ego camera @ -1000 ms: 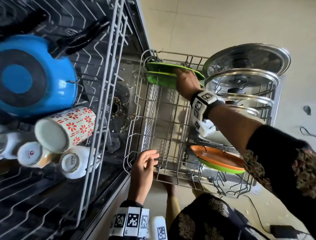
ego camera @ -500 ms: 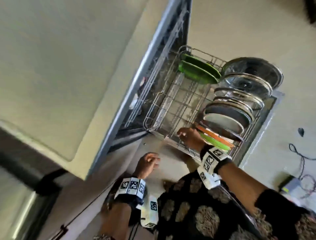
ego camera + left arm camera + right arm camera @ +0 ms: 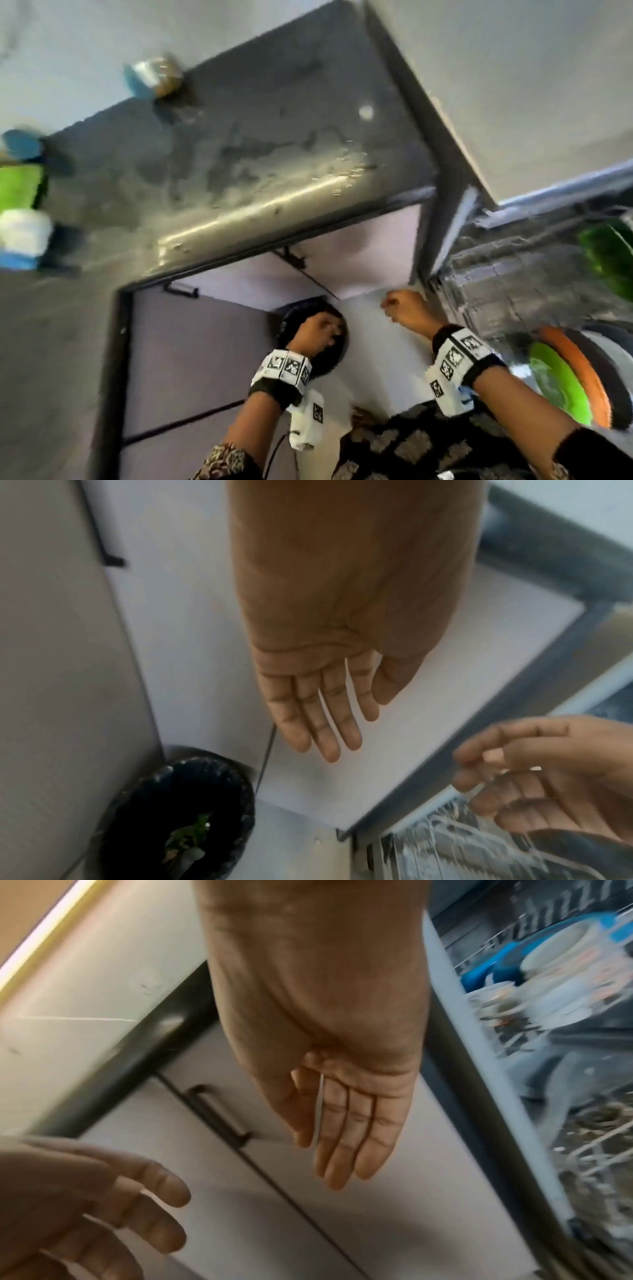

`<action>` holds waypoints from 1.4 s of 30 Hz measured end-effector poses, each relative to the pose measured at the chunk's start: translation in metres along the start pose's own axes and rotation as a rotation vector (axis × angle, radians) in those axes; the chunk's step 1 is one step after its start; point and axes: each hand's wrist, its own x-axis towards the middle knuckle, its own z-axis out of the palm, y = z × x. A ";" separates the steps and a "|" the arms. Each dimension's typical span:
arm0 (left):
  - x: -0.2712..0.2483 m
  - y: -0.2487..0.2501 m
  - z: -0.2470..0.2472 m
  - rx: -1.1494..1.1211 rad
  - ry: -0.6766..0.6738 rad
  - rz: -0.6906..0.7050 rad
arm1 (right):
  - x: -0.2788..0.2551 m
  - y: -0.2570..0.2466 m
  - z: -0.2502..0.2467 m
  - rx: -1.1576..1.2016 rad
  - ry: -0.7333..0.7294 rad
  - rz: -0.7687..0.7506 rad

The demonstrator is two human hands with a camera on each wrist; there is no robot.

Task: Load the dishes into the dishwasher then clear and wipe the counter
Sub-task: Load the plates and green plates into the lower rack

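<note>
The dark grey counter fills the upper middle of the blurred head view, with wet smears on it. At the right edge the dishwasher's lower rack holds green plates and an orange plate. My left hand hangs in front of the cabinets, fingers straight and empty. My right hand is just left of the rack, also empty, with straight fingers. The right wrist view shows the upper rack with a blue pot and cups.
A small jar-like item stands at the counter's far edge. Blurred green, white and blue containers sit at its left end. A black bin with scraps stands on the floor below my left hand. Cabinet doors have dark handles.
The view has swung from the dishwasher rack up to the counter. My right hand has come off the rack and moved left beside my left hand. Both hands hold nothing.
</note>
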 end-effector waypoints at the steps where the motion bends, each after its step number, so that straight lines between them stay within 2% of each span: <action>1: -0.020 -0.014 -0.019 -0.042 0.030 0.018 | -0.004 -0.019 0.019 0.026 -0.038 -0.045; 3: -0.052 -0.040 -0.049 -0.099 0.121 0.031 | -0.012 -0.046 0.048 0.036 -0.101 -0.098; 6: -0.097 -0.084 -0.103 -0.175 0.286 0.066 | -0.025 -0.105 0.087 -0.092 -0.247 -0.183; 9: -0.131 -0.105 -0.145 -0.278 0.449 0.112 | -0.030 -0.163 0.114 -0.162 -0.335 -0.272; 17: -0.175 -0.097 -0.230 -0.495 0.660 0.286 | -0.020 -0.330 0.153 -0.382 -0.459 -0.631; 22: -0.182 -0.082 -0.299 -0.480 0.775 0.353 | -0.005 -0.437 0.156 -0.637 -0.567 -0.864; 26: -0.181 -0.072 -0.357 -0.507 0.917 0.307 | 0.026 -0.506 0.153 -0.858 -0.633 -0.954; 30: -0.176 -0.071 -0.405 -0.495 1.020 0.247 | 0.057 -0.558 0.157 -1.022 -0.629 -1.022; 34: -0.166 -0.083 -0.445 -0.457 1.106 0.160 | 0.082 -0.600 0.168 -1.114 -0.611 -1.027; 38: -0.162 -0.091 -0.480 -0.465 1.125 0.069 | 0.107 -0.627 0.188 -1.193 -0.622 -0.990; 42: -0.149 -0.109 -0.530 -0.465 1.088 -0.018 | 0.129 -0.652 0.213 -1.274 -0.627 -0.976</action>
